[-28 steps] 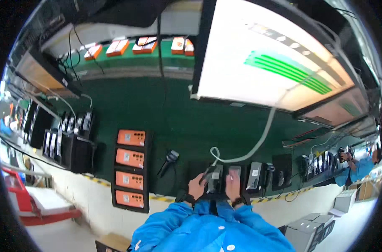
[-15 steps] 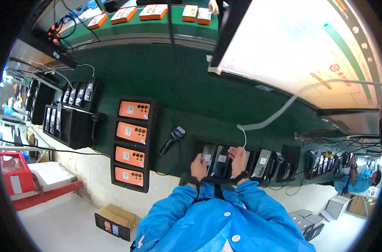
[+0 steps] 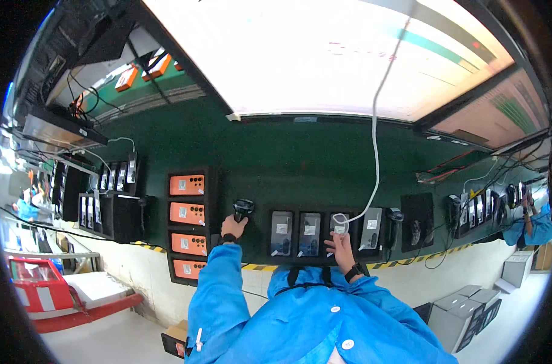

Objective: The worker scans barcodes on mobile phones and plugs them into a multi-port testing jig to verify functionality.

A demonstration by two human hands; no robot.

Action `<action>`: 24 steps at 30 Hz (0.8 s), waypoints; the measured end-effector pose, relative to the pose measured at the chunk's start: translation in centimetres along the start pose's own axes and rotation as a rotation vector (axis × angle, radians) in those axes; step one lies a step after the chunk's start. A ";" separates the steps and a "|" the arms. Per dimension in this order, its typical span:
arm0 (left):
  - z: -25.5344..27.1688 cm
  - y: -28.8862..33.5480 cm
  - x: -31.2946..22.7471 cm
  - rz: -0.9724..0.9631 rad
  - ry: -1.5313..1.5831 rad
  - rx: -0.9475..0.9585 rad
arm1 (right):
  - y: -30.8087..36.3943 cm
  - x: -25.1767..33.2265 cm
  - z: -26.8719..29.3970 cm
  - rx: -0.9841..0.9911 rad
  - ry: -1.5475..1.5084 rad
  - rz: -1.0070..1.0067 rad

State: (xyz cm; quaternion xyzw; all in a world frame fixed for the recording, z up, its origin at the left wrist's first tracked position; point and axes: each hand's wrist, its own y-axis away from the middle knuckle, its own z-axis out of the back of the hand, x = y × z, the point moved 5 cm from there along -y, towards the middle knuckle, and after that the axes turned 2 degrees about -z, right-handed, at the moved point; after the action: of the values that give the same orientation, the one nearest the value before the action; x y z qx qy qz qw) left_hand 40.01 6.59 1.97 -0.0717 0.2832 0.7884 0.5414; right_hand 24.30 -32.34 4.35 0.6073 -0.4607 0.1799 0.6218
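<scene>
My left hand (image 3: 234, 227) is closed around the handle of a black handheld barcode scanner (image 3: 244, 207), beside a black foam tray of orange phones (image 3: 187, 213). To its right, a black tray (image 3: 295, 258) holds dark grey phones (image 3: 282, 225) back side up, each with a white label. My right hand (image 3: 341, 247) is over the lower part of the third phone (image 3: 339, 229), fingers partly spread; whether they touch it I cannot tell. A white cable (image 3: 376, 151) hangs down and curls over that phone's upper part, just above my fingers.
A large lit screen (image 3: 324, 54) stands across the far side of the green bench (image 3: 276, 158). Black racks of phones (image 3: 112, 206) are at the left. Another scanner (image 3: 395, 218) and a black mat (image 3: 416, 221) lie to the right. A co-worker in blue (image 3: 530, 224) is at far right.
My left hand has left the grey phones and moved left onto the scanner. My right hand stays by the third phone. The view has shifted, with the screen now more central.
</scene>
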 end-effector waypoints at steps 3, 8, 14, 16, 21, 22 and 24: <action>3.0 6.0 -5.1 -0.063 0.376 0.058 | -0.8 -0.1 0.3 0.023 -0.078 0.029; 1.2 15.4 1.1 -0.331 -0.154 -0.033 | -1.9 1.0 -1.7 0.136 0.001 0.020; -1.7 20.0 -3.9 -0.171 0.088 0.120 | -5.0 0.1 -2.5 0.159 0.072 0.064; -4.0 19.3 -5.5 -0.139 0.066 0.160 | -5.9 0.2 -2.4 0.165 0.216 0.164; -6.5 18.4 -7.1 -0.109 0.173 0.099 | -5.7 -0.2 -3.6 0.222 0.157 0.086; -7.6 17.8 -7.4 -0.121 0.227 0.117 | -6.0 0.1 -3.2 0.227 0.167 0.055; -8.6 17.8 -7.0 -0.116 0.290 0.128 | -6.5 0.0 -3.1 0.276 0.228 0.085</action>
State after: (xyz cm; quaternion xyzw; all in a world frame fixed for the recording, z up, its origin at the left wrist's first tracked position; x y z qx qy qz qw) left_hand 25.24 -8.12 4.36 -0.1665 0.4032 0.7174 0.5432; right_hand 30.55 -30.75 1.02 0.6424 -0.3834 0.3352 0.5727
